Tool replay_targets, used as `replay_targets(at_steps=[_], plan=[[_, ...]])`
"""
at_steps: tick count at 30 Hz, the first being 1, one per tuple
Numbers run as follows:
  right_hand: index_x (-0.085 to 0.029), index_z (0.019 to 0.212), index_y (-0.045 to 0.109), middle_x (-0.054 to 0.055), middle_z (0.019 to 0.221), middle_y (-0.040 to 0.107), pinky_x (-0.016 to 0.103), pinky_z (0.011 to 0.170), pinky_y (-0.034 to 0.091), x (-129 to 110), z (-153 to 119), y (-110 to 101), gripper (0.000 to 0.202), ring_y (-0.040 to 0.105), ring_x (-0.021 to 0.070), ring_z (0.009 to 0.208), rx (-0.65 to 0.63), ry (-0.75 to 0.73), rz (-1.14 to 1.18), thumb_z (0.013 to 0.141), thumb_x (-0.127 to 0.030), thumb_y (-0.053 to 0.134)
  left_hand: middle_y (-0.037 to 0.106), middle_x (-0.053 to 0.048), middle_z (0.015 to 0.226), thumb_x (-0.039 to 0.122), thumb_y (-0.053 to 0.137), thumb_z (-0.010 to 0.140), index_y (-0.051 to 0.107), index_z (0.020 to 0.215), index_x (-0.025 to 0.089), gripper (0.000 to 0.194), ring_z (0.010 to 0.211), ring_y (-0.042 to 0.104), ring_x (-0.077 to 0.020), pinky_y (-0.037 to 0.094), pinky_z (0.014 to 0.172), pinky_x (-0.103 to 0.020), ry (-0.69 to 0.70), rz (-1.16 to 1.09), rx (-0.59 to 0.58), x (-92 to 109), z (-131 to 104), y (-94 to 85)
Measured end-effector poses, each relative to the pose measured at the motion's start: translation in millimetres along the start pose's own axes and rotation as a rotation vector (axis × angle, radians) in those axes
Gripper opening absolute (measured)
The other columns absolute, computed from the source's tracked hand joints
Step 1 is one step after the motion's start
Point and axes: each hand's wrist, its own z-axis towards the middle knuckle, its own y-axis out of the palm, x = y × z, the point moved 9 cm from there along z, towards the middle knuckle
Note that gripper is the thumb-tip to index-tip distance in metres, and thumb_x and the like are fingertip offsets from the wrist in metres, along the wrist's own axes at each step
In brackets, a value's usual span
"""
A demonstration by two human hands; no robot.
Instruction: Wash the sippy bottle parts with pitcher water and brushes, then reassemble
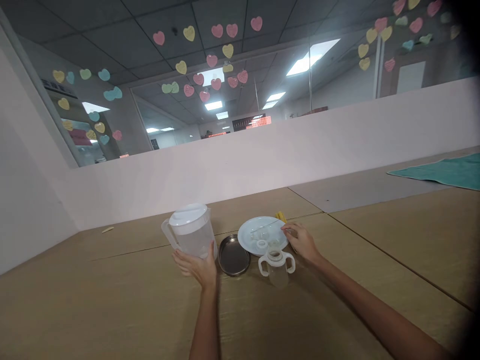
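Note:
My left hand [198, 267] is wrapped round the lower part of a clear plastic pitcher [195, 240] with a white lid and handle. The pitcher stands upright on the table. My right hand [302, 241] has its fingers closed at the right rim of a pale blue-white plate [245, 239]. On the plate lie small clear bottle parts, among them a white ring [262, 244], and a thin stick-like piece. In front of the plate stands a clear baby bottle [278, 275] with two white handles and an uncovered top. A dark oval metal tray [234, 256] lies between pitcher and plate.
Behind the plate's right edge is a yellow object [281, 216], partly hidden. A teal cloth [446, 171] lies at the far right. A small pale strip [107, 229] rests on the table at the left. A white wall [240, 167] with windows above borders the back.

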Motion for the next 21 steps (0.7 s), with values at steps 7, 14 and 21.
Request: replay_targets(at_steps=[7, 14, 21], plan=[[-0.021, 0.079, 0.071, 0.009, 0.105, 0.061, 0.044, 0.096, 0.027, -2.0, 27.5, 44.3, 0.018, 0.051, 0.0250, 0.104, -0.476, -0.099, -0.383, 0.066, -0.021, 0.059, 0.024, -0.022, 0.141, 0.058, 0.074, 0.046, 0.020, 0.134, 0.014, 0.113, 0.128, 0.022, -0.0445, 0.021, 0.105, -0.055, -0.018, -0.221, -0.109, -20.7, 5.4, 23.8], [-0.021, 0.047, 0.065, 0.005, 0.073, 0.067, 0.053, 0.098, 0.018, -9.9, 39.1, 71.4, 0.013, 0.056, 0.0270, 0.092, -0.608, -0.100, -0.402, 0.051, -0.009, 0.067, 0.026, -0.018, 0.141, 0.053, 0.075, 0.049, 0.026, 0.130, 0.020, 0.101, 0.128, 0.023, -0.0435, 0.022, 0.105, -0.056, -0.068, -0.249, -0.136, -29.1, 4.3, 29.9], [-0.021, 0.052, 0.067, 0.004, 0.066, 0.068, 0.046, 0.092, 0.029, -6.3, 38.7, 72.7, 0.021, 0.060, 0.0215, 0.076, -0.604, -0.147, -0.384, 0.060, -0.005, 0.056, 0.027, -0.016, 0.142, 0.049, 0.076, 0.052, 0.024, 0.133, 0.022, 0.100, 0.128, 0.026, -0.0403, 0.023, 0.106, -0.052, -0.080, -0.273, -0.039, -13.9, 1.9, 10.5]])
